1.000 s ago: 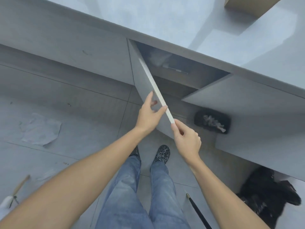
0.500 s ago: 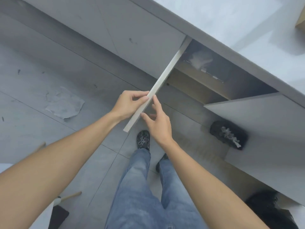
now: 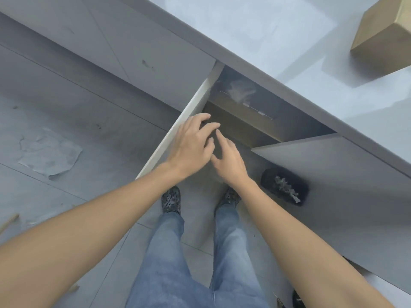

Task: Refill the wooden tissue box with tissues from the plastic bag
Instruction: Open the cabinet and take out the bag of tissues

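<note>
Under the countertop (image 3: 255,25), cabinet stands open, both doors swung out: left door (image 3: 178,130) edge-on, running diagonally from cabinet mouth down-left; right door (image 3: 333,174) swung toward the right. Plastic bag (image 3: 241,90) w/ tissues lies on the upper shelf (image 3: 244,121) inside, dim and partly blurred, so contents not clear. Bag sits up and slightly right of both hands, deeper in the cabinet. Its long axis looks to run along the shelf, upper-left to lower-right, parallel w/ counter edge; which end is the opening, cannot tell.

Left hand (image 3: 191,145) open, fingers spread, holding nothing, just beside the left door's edge at the cabinet mouth. Right hand (image 3: 229,161) also open and empty, index finger pointing up toward the shelf, just below-right of left hand, fingertips near each other. Left hand is a bit nearer the bag. Judgement: reach-in step, bag not yet touched.

Wooden tissue box (image 3: 382,34) rests on countertop at far upper right, well apart from hands, only partly in frame. Black slipper-like item (image 3: 284,187) on the floor (image 3: 66,121) under right door.
</note>
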